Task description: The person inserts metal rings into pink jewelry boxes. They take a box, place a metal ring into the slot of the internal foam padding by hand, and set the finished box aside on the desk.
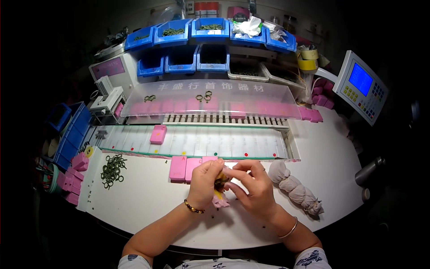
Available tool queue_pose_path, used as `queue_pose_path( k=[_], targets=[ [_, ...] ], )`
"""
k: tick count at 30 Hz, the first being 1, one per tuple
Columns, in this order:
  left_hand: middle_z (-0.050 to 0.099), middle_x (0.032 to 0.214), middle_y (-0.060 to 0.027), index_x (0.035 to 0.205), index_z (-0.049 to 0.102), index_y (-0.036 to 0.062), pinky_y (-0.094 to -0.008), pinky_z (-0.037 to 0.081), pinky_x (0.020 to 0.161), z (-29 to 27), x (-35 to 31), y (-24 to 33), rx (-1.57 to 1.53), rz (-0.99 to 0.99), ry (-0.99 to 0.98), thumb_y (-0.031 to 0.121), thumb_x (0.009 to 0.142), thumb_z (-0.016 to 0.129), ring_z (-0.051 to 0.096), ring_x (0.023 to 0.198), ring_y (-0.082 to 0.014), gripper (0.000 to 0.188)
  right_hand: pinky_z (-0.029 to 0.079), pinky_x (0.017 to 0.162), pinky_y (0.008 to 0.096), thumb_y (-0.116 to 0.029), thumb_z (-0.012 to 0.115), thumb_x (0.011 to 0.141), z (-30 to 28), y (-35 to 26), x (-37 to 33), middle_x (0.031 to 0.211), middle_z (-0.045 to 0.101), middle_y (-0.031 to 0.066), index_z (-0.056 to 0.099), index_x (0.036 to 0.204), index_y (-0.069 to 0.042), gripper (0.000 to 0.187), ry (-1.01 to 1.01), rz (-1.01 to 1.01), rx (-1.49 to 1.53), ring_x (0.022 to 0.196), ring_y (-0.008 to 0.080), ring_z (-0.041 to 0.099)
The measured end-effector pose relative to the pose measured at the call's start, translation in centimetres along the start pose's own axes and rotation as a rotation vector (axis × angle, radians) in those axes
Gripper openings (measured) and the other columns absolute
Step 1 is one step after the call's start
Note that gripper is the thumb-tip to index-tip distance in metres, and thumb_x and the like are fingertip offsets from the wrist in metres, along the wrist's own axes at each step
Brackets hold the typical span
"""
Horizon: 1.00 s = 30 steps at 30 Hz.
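Over the front middle of the white table, my left hand (205,184) is closed around a folded pink rubber mold (220,201) with yellow patches. Something dark shows in the mold's fold, too small and covered to name. From the other side, my right hand (254,187) is closed with bent fingers on the same mold, index finger and thumb at its upper part. Just beyond my hands stand several pink mold blocks (178,169). A loose heap of dark green rings (113,170) lies left of my left hand.
A twisted grey cloth (296,190) lies right of my right hand. One pink block (158,134) sits on the glass-topped conveyor (201,141). Under blue bins (210,29), a clear cover (179,105) carries a few green rings. A control panel (361,85) stands at the right.
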<state>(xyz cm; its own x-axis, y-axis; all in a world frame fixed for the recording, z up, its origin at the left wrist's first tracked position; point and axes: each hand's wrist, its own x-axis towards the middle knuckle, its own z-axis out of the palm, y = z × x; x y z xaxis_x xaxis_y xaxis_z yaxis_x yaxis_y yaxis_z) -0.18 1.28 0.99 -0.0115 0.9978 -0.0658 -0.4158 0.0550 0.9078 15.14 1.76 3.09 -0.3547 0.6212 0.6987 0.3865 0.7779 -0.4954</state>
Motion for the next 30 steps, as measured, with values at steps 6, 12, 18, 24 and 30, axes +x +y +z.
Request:
queue_pose_path(
  k=[6,12,18,24,30],
  targets=[
    [0.053,0.07,-0.0028,0.085,0.05,0.0062,-0.0245,0.045,0.049,0.3,0.8,-0.7,-0.092,0.034,0.068,0.036,0.101,0.051,0.05,0.056,-0.0092,0.034,0.047,0.068,0.0345,-0.01,0.077,0.074,-0.3,0.1,-0.3,0.09,0.062,0.0041,0.065,0.086,-0.008,0.017,0.012,-0.127,-0.073,0.079,0.024,0.058],
    [0.054,0.071,-0.0046,0.093,0.054,0.007,-0.0278,0.046,0.052,-2.2,1.6,0.0,-0.268,-0.026,0.07,0.046,0.102,0.044,0.055,0.06,-0.0144,0.041,0.045,0.057,0.0331,-0.002,0.083,0.067,-1.7,0.7,0.4,0.08,0.06,0.007,0.065,0.081,-0.006,0.023,0.251,-0.08,-0.022,0.069,0.023,0.057],
    [0.067,0.084,-0.0067,0.103,0.067,-0.0018,-0.0263,0.051,0.065,-0.8,0.1,1.0,0.012,-0.262,-0.369,0.024,0.098,0.057,0.064,0.074,-0.0139,0.028,0.043,0.056,0.0347,-0.009,0.079,0.073,-2.1,1.4,-0.1,0.078,0.059,0.005,0.066,0.079,-0.007,0.015,0.19,-0.169,-0.277,0.067,0.0219,0.056],
    [0.068,0.087,-0.006,0.102,0.067,-0.001,-0.0249,0.053,0.069,-1.5,0.2,0.4,0.028,-0.188,-0.281,0.014,0.095,0.061,0.066,0.078,-0.0116,0.017,0.043,0.06,0.0328,-0.014,0.074,0.078,-1.0,1.0,-0.5,0.078,0.058,0.0027,0.066,0.079,-0.007,0.011,0.075,-0.237,-0.336,0.069,0.0201,0.056],
    [0.068,0.087,-0.0045,0.099,0.066,-0.0028,-0.0209,0.052,0.07,-1.5,0.0,0.2,0.412,0.161,-0.226,0.009,0.093,0.061,0.065,0.081,-0.0078,0.014,0.042,0.061,0.0266,-0.009,0.075,0.08,-1.0,2.2,-0.7,0.079,0.059,0.0049,0.066,0.083,-0.003,0.012,-0.195,0.235,0.237,0.066,0.0139,0.055]
  ],
)
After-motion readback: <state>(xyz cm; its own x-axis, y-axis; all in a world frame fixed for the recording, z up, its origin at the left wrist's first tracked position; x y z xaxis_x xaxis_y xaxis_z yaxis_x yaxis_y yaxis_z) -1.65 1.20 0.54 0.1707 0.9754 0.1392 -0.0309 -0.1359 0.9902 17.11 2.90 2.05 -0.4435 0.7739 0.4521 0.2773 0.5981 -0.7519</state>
